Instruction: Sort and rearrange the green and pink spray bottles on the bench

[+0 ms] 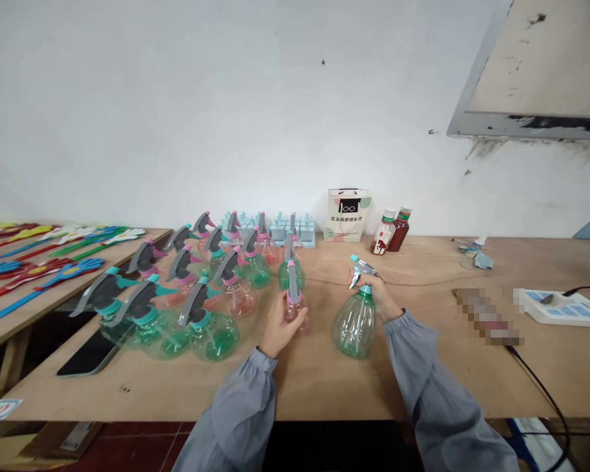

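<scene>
My left hand is wrapped round the body of a pink spray bottle with a grey trigger head, upright on the table. My right hand grips the neck and trigger of a clear green spray bottle, whose nozzle points up and to the left. Left of my hands several pink and green spray bottles stand in rows, among them a green one at the front. Another green bottle stands just behind the pink one that I hold.
A black phone lies at the table's left edge. Blue moulds, a paper bag and two sauce bottles are along the wall. At the right are a power strip and a cable. Colourful hand-shaped toys cover the left table.
</scene>
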{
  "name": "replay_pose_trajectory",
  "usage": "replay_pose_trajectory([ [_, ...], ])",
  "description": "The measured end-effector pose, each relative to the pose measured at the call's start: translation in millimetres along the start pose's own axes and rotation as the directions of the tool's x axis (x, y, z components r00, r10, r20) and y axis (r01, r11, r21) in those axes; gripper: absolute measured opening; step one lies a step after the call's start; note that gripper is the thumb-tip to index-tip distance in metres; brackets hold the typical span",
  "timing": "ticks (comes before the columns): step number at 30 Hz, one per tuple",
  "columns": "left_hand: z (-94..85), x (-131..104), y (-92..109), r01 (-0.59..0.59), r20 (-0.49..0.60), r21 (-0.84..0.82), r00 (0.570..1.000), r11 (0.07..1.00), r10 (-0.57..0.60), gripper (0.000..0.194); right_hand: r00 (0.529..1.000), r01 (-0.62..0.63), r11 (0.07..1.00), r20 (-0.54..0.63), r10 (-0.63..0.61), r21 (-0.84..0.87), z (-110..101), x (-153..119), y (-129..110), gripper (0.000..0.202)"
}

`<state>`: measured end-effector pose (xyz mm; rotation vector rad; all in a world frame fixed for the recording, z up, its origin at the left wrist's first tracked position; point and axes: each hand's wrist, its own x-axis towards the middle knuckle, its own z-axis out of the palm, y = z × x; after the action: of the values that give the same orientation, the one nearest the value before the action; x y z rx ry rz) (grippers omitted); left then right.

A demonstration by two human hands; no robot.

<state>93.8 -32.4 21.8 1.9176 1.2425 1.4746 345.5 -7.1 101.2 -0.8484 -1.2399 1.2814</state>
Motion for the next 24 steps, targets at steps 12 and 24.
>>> replay_pose_trajectory([
  [12,1.1,-0.3,-2.3,0.006,-0.015,0.004,1.0,1.0,-0.006,0.037,0.999,0.029,1.0,-0.014,-0.029,-0.002,2.0,-8.0,-6.3,0.017],
  [24,1.1,-0.2,-1.6,0.017,-0.017,-0.006,1.0,1.0,-0.017,0.036,0.997,0.078,0.997,-0.009,-0.078,-0.023,-4.6,-10.5,-5.0,0.019],
])
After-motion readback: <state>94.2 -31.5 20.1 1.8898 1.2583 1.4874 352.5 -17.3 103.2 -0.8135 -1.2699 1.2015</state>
